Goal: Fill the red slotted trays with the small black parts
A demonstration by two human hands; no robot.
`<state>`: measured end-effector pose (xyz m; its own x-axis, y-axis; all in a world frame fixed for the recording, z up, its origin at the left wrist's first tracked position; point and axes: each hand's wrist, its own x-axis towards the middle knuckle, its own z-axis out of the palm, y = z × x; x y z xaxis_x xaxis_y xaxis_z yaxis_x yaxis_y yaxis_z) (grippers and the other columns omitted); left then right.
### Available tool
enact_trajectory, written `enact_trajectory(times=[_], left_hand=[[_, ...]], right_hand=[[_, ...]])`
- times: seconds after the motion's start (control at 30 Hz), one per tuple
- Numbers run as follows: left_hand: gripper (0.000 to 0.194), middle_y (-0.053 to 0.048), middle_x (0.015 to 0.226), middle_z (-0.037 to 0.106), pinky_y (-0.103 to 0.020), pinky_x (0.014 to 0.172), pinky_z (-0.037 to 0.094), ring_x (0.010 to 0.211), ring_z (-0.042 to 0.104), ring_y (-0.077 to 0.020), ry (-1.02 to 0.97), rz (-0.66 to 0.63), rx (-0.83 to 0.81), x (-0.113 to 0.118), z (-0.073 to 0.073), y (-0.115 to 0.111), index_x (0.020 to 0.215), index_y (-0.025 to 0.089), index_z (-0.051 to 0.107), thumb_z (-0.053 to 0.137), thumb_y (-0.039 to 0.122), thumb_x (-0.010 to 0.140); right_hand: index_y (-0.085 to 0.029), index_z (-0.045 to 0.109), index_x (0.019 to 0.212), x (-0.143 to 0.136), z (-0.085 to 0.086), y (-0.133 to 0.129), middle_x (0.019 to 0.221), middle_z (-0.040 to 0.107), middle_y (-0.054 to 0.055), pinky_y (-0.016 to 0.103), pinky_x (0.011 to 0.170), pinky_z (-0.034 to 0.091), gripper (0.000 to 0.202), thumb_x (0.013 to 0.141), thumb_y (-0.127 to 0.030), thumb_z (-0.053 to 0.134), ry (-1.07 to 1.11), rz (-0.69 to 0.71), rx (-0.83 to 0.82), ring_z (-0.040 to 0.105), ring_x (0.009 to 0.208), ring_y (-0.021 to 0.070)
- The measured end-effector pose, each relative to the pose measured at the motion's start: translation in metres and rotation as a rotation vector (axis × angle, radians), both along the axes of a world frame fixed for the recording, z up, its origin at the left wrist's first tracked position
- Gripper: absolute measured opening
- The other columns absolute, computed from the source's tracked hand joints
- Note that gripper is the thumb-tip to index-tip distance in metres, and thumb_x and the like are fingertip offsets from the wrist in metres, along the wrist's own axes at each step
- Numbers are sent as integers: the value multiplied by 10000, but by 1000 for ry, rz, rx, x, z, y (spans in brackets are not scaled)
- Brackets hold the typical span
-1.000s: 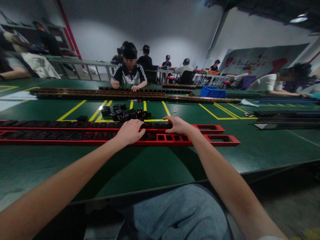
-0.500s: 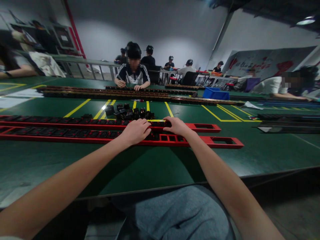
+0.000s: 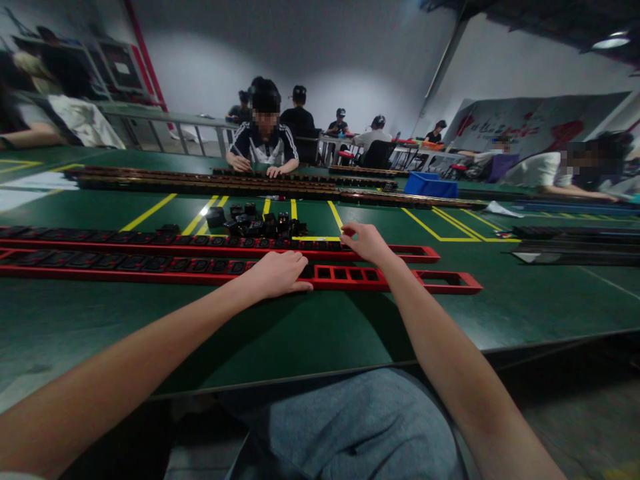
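Observation:
My left hand [image 3: 280,272] lies across the front red slotted frame [image 3: 470,283], its fingers over the top and thumb along the near edge, gripping it. Black socket modules [image 3: 155,262] fill this frame to the left of that hand. Several openings [image 3: 356,274] show bare to its right. Near the right part of the rear red frame [image 3: 431,254], my right hand [image 3: 369,244] is held with thumb and fingers apart; I see nothing between them. A row of black modules [image 3: 217,242] fills the rear frame. Whatever lies under my left palm is hidden.
Loose black modules [image 3: 253,221] are heaped behind the rear frame. Long dark strips [image 3: 200,183] lie farther back, with a blue bin [image 3: 431,185] beside them. A co-worker [image 3: 263,133] sits across the green table [image 3: 280,347]. Dark rails [image 3: 575,250] lie at the right.
My right hand has moved slightly right and up, away from the frame's slots. The left hand has shifted a little down and right, its thumb now stretched along the front frame's near edge.

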<state>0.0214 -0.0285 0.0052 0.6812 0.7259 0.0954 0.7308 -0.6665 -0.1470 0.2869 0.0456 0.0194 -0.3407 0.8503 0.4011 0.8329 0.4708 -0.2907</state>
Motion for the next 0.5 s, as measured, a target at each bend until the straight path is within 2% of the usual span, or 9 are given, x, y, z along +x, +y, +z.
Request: enact_trajectory(times=[0.2,0.37,0.5], left_hand=[[527,-138,1170,674,-344,734,493,1059,646,-292,59,33,-17,-22,10,9,1150,168,600,446,629,945],[532,-133,1132,690,-353,749,496,1011,665,-292,114,71,-45,-41,19,19,1124,170,627,467,630,910],[530,-124,1096,704,-357,746,495,986,672,-291,95,68,-44,-49,19,26,1095,180,653,488,634,878]], right_hand=[[-170,737,1083,5,5,-1,1031,769,94,346,893,524,219,929,-248,602,5,-118,44,706,948,226],[-178,748,1040,6,7,-2,1029,772,88,342,884,530,202,922,-244,598,27,-153,63,709,943,227],[-182,748,1031,5,5,-1,1025,771,83,340,871,533,198,922,-245,596,25,-161,54,708,929,222]])
